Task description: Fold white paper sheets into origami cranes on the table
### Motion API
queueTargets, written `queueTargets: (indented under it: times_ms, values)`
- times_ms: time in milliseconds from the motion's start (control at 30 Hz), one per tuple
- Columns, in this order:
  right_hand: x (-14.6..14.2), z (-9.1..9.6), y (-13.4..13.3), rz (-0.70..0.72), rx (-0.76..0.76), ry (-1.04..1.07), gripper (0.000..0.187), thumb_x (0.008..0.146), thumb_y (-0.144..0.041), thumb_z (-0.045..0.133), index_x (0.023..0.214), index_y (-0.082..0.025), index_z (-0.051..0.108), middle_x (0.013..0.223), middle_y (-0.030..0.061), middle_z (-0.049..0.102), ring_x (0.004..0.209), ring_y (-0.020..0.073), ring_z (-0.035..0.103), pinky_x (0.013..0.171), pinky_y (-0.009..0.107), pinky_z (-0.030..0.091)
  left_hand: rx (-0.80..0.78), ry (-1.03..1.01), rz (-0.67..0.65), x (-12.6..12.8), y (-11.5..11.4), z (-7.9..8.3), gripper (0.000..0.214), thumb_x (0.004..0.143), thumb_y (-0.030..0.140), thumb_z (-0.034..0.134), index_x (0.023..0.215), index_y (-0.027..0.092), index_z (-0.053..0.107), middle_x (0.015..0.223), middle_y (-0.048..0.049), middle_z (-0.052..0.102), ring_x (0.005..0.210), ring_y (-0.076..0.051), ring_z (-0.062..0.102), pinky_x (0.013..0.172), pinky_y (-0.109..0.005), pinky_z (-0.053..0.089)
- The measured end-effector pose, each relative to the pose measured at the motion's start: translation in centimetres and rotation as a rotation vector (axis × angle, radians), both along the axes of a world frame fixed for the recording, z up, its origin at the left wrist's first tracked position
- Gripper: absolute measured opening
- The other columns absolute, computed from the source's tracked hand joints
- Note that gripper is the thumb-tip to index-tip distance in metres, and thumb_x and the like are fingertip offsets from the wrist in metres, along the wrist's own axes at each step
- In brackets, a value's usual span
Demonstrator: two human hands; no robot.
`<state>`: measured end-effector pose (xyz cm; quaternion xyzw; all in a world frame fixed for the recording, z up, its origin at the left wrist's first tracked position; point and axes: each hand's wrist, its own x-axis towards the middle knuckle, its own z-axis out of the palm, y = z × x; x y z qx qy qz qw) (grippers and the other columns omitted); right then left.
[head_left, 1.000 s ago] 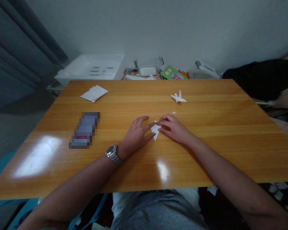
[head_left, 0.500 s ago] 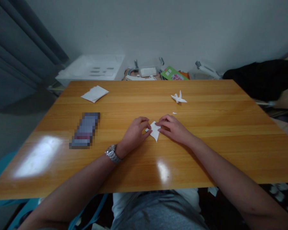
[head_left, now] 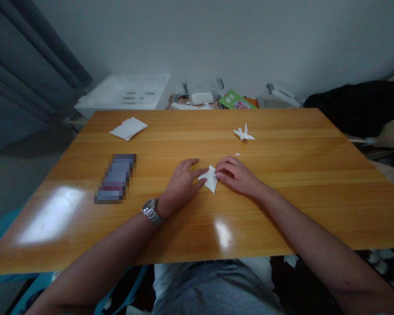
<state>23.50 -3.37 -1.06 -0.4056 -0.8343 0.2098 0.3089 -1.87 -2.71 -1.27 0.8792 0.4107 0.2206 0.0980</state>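
A small piece of white folded paper [head_left: 210, 180], kite-shaped with a point toward me, lies on the wooden table between my hands. On its left side, my left hand [head_left: 181, 181] has its fingers spread, with the index fingertip and thumb touching the paper. My right hand [head_left: 235, 176] pinches the right edge between thumb and fingers. Beyond it lies a tiny white paper scrap [head_left: 238, 154]. Farther back stands a folded paper crane [head_left: 244, 133] with its wings raised.
A stack of white paper [head_left: 128, 128] lies at the table's back left, with a blurred-out phone [head_left: 116, 178] nearer me. Behind the wooden table [head_left: 282, 153] are a white foam box [head_left: 118, 94], a green booklet [head_left: 235, 100] and a dark cloth [head_left: 357, 105].
My left fingers have spread, the index finger now reaching along the paper's upper left edge. The paper's left flap lies flatter, and its outline looks more even. My right hand has barely moved.
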Motion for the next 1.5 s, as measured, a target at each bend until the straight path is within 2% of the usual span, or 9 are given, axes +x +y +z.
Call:
queueTargets:
  times_ms: [233,400,700,833,933,1100,1267,1500]
  values:
    - [0.3,0.5,0.0,0.012,-0.009,-0.032,0.014,0.101,-0.028,0.058,0.097,-0.02,0.068,0.104,0.0088,0.062,0.098,0.022,0.06,0.089,0.04,0.052,0.007,0.019,-0.006,0.0,-0.1,0.3,0.036,0.098,0.033,0.063,0.133,0.027,0.068,0.14,-0.0125,0.055,0.129,-0.029,0.051,0.114,-0.049,0.043]
    - [0.4,0.9,-0.1,0.039,-0.018,-0.041,0.007,0.097,-0.024,0.064,0.093,-0.021,0.068,0.105,0.0085,0.063,0.099,0.0223,0.061,0.09,0.041,0.052,0.007,0.01,-0.006,-0.1,0.0,0.0,0.037,0.097,0.032,0.064,0.133,0.028,0.068,0.139,-0.012,0.055,0.129,-0.029,0.052,0.113,-0.05,0.043]
    - [0.7,0.5,0.0,0.059,-0.001,-0.065,0.006,0.091,-0.022,0.071,0.097,-0.021,0.07,0.11,0.0103,0.064,0.102,0.0244,0.062,0.09,0.042,0.053,0.026,-0.008,-0.034,-0.2,0.1,-0.2,0.036,0.098,0.032,0.063,0.133,0.027,0.067,0.14,-0.0123,0.054,0.131,-0.029,0.051,0.113,-0.052,0.043]
    - [0.4,0.7,-0.2,0.084,0.014,-0.045,0.003,0.093,-0.02,0.069,0.096,-0.02,0.071,0.112,0.011,0.066,0.104,0.0243,0.063,0.092,0.041,0.053,0.038,0.0,-0.074,-0.1,0.0,0.2,0.036,0.099,0.028,0.061,0.135,0.026,0.065,0.144,-0.0119,0.053,0.135,-0.029,0.048,0.116,-0.052,0.04]
    - [0.0,0.9,-0.4,0.129,0.009,-0.045,0.009,0.096,-0.018,0.063,0.097,-0.021,0.072,0.116,0.0102,0.068,0.106,0.0232,0.066,0.093,0.04,0.054,0.033,-0.002,-0.133,0.2,-0.1,0.5,0.036,0.101,0.025,0.057,0.136,0.026,0.064,0.145,-0.0105,0.053,0.135,-0.027,0.049,0.117,-0.049,0.04]
    - [0.0,0.8,-0.6,0.162,-0.035,-0.04,0.014,0.096,-0.017,0.062,0.098,-0.023,0.074,0.117,0.0089,0.071,0.107,0.0221,0.068,0.094,0.04,0.055,-0.011,-0.003,-0.213,0.5,0.0,0.9,0.034,0.104,0.024,0.051,0.136,0.025,0.064,0.131,-0.0087,0.065,0.121,-0.024,0.059,0.109,-0.045,0.046]
    - [0.3,0.9,-0.5,0.206,-0.066,-0.011,0.013,0.089,-0.022,0.073,0.102,-0.024,0.074,0.123,0.0104,0.068,0.113,0.0241,0.066,0.098,0.043,0.055,-0.018,0.017,-0.2,0.4,0.2,0.6,0.033,0.103,0.025,0.053,0.133,0.023,0.066,0.128,-0.0092,0.067,0.114,-0.025,0.062,0.103,-0.045,0.048]
    - [0.4,1.0,-0.4,0.209,-0.098,0.008,0.013,0.092,-0.022,0.071,0.104,-0.023,0.074,0.123,0.0102,0.066,0.113,0.0227,0.065,0.099,0.042,0.055,-0.035,0.008,-0.208,0.3,0.3,0.6,0.032,0.103,0.025,0.055,0.133,0.023,0.066,0.131,-0.0082,0.067,0.116,-0.024,0.06,0.105,-0.044,0.047]
